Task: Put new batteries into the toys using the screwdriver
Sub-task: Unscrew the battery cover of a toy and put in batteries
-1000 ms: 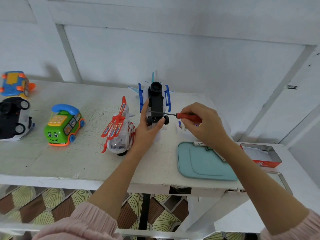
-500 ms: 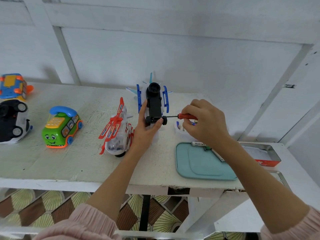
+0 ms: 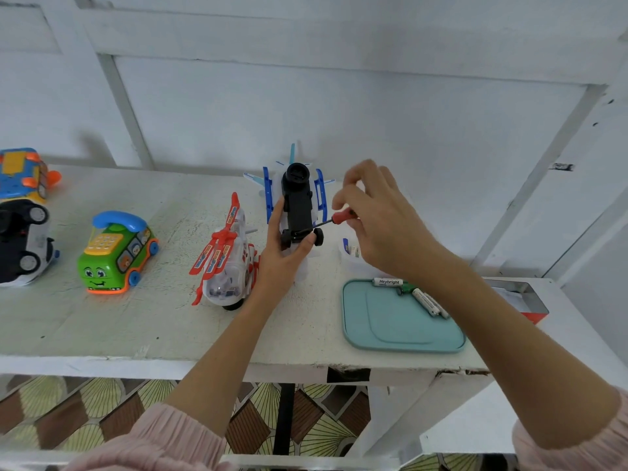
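The left hand (image 3: 283, 263) grips the blue toy plane (image 3: 297, 202) belly-up over the worktop (image 3: 136, 321). Just right of it, the right hand (image 3: 377, 219) pinches the red-handled screwdriver (image 3: 334, 219), tip touching the plane's black underside.

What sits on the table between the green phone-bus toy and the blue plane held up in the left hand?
In the head view, the red and white helicopter toy stands between the green phone-bus toy and the blue plane, close beside the left hand.
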A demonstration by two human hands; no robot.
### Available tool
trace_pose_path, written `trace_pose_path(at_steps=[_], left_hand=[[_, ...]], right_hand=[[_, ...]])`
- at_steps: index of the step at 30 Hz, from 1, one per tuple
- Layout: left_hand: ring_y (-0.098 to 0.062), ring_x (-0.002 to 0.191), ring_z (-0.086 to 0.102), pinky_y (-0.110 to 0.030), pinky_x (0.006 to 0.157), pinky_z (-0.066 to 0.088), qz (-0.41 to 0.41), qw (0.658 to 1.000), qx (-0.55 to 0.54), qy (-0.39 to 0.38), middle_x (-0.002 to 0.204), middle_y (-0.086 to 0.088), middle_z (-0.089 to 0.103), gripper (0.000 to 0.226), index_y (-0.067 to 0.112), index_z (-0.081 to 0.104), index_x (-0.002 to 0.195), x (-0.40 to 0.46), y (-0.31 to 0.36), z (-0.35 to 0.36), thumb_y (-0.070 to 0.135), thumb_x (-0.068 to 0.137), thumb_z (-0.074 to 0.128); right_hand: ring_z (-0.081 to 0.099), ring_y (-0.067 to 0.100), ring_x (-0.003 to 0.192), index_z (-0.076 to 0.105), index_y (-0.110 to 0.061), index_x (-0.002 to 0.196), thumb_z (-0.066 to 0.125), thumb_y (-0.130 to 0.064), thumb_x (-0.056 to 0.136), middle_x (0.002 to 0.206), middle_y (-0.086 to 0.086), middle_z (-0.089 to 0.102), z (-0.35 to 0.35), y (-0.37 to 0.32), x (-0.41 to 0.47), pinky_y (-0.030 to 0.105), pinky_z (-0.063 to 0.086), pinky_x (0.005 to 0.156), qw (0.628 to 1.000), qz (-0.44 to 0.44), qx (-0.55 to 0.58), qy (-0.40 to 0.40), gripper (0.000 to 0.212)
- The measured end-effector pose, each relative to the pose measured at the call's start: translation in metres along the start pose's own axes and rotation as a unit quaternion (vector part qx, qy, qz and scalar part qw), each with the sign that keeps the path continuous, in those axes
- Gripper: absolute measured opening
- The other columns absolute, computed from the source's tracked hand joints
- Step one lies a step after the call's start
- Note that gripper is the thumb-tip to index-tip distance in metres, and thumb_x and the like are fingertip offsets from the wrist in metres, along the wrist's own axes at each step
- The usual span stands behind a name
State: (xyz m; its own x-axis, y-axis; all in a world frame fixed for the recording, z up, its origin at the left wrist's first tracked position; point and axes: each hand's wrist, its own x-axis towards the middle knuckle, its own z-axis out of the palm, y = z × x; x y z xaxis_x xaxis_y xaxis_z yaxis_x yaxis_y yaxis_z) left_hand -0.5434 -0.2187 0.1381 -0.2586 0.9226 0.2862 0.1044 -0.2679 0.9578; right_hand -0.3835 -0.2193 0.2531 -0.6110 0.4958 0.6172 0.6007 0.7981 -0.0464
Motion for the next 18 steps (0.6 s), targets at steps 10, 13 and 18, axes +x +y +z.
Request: trace_pose_path(at_steps=[10, 13, 18], left_hand=[[0.013, 0.101, 0.057, -0.007, 0.084, 0.045, 0.007, 1.000, -0.012, 0.003, 0.124, 0.024, 0.045, 0.071, 0.030, 0.018, 0.148, 0.002, -0.001, 0.001, 0.013, 0.092, 0.059], [0.013, 0.101, 0.057, -0.005, 0.080, 0.044, 0.006, 1.000, -0.017, 0.018, 0.120, 0.027, 0.049, 0.068, 0.035, 0.019, 0.145, 0.001, -0.002, -0.001, 0.015, 0.093, 0.058], [0.023, 0.094, 0.053, 0.001, 0.074, 0.041, 0.006, 0.999, -0.016, 0.029, 0.117, 0.031, 0.045, 0.067, 0.036, 0.018, 0.144, 0.001, 0.001, -0.001, 0.014, 0.093, 0.057]], right_hand=[[0.042, 0.018, 0.077, 0.057, -0.004, 0.073, 0.060, 0.025, 0.062, 0.077, 0.010, 0.057, -0.002, -0.006, 0.028, 0.023, 0.033, 0.065, 0.994, -0.096, 0.046, 0.006, 0.031], [0.052, 0.026, 0.066, 0.060, -0.002, 0.073, 0.066, 0.018, 0.064, 0.073, 0.011, 0.058, -0.001, -0.006, 0.030, 0.024, 0.038, 0.057, 0.997, -0.083, 0.009, 0.002, 0.023], [0.048, 0.023, 0.073, 0.054, -0.010, 0.101, 0.031, -0.042, 0.099, 0.085, 0.002, 0.054, -0.015, -0.013, 0.033, 0.027, 0.033, 0.054, 0.979, 0.057, -0.140, -0.136, 0.040]])
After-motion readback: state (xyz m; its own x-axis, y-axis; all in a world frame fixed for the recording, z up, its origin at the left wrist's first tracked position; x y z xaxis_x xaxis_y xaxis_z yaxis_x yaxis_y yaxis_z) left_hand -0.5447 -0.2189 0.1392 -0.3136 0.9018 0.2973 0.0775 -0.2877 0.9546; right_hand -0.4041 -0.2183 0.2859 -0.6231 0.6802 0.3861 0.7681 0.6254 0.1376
